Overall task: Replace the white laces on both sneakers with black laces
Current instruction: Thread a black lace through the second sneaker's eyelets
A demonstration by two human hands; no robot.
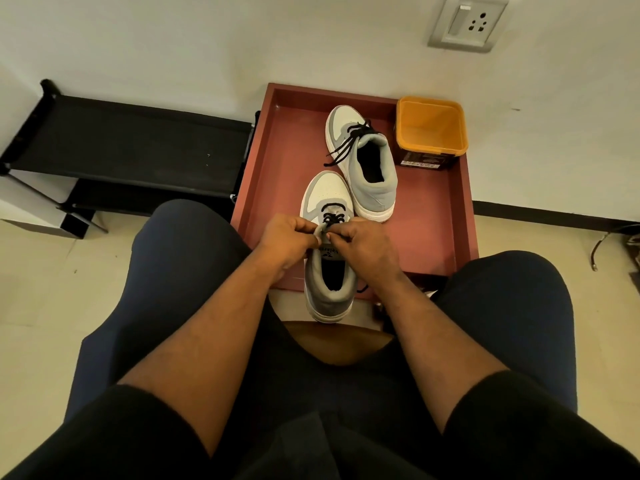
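Hands — left hand (289,233), right hand (360,242) pinch near sneaker (327,289) tongue | lace (331,218) ends hidden

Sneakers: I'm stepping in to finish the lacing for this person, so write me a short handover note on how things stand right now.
Left hand: pinching the black lace at the near sneaker's left eyelets.
Right hand: grip on the same lace on the right side.
Near sneaker: toe on the red tray, heel hanging over its front edge; black lace through the lower eyelets only.
Far sneaker: lies in the tray, black lace in, ends loose and untied.
Orange tub: in the tray's far right corner.
No white laces in view.
Left: lace the near sneaker's upper eyelets; possibly tie both.
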